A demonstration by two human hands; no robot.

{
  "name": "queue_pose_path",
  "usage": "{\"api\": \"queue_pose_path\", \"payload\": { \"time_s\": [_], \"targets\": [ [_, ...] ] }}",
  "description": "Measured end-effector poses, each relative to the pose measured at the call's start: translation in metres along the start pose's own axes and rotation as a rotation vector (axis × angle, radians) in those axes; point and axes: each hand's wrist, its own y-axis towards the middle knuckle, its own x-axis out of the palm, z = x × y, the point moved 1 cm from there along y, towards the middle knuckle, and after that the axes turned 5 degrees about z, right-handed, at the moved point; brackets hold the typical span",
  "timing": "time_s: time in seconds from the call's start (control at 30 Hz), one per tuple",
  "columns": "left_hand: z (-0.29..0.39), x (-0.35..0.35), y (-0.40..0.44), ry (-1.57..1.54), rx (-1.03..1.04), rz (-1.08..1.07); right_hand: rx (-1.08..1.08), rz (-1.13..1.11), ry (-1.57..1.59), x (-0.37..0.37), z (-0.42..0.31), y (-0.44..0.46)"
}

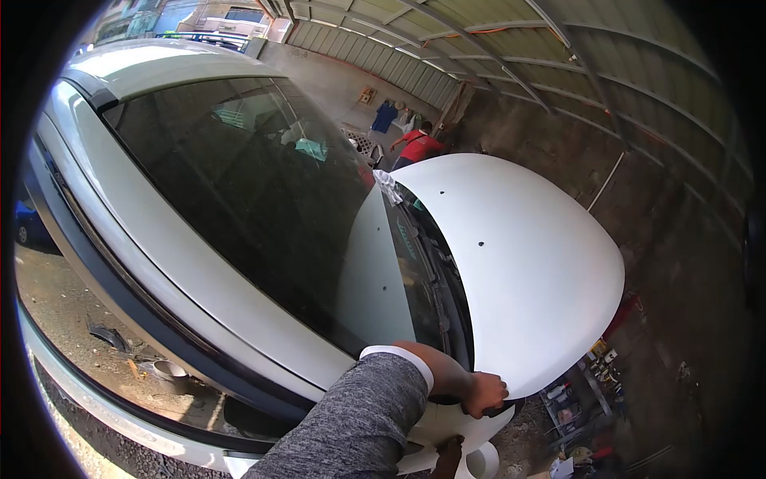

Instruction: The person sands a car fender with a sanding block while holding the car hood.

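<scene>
A white car fills the view, its hood (542,263) raised at an angle beside the windshield (239,199). My left hand (485,393), past a grey sleeve with a white cuff, is closed at the hood's lower rear corner. Its fingers are curled, and what lies inside them is hidden. Below it, a dark shape that appears to be my right hand (448,453) is near the white fender (435,423); its fingers cannot be made out. A white round-rimmed object (482,460) is beside that hand. A white cloth (388,185) hangs at the far hood corner.
A person in a red shirt (418,147) is beyond the car, near a white plastic chair (363,146). Tools and bottles lie around a metal rack (586,391) at lower right. A bucket (170,375) shows through the open door frame. A wall and metal roof enclose the space.
</scene>
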Motion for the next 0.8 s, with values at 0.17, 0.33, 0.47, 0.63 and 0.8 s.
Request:
{"api": "queue_pose_path", "payload": {
  "time_s": [0.17, 0.33, 0.47, 0.63, 0.8],
  "targets": [
    [-0.002, -0.003, 0.002, 0.019, 0.015, 0.010, 0.042, 0.019, 0.045, 0.006, -0.006, -0.012],
    [0.000, 0.001, 0.000, 0.014, 0.003, -0.003, -0.099, 0.026, -0.210, -0.008, 0.009, 0.012],
    [-0.004, 0.002, 0.001, 0.011, 0.028, 0.031, -0.005, 0.120, 0.018, 0.020, -0.031, 0.019],
    [-0.001, 0.002, -0.002, 0.023, 0.028, -0.012, 0.170, 0.243, 0.236, 0.015, -0.064, -0.011],
    [-0.002, -0.001, 0.001, 0.028, 0.007, -0.014, 0.045, 0.121, 0.332, 0.004, -0.009, 0.015]
  ]
}}
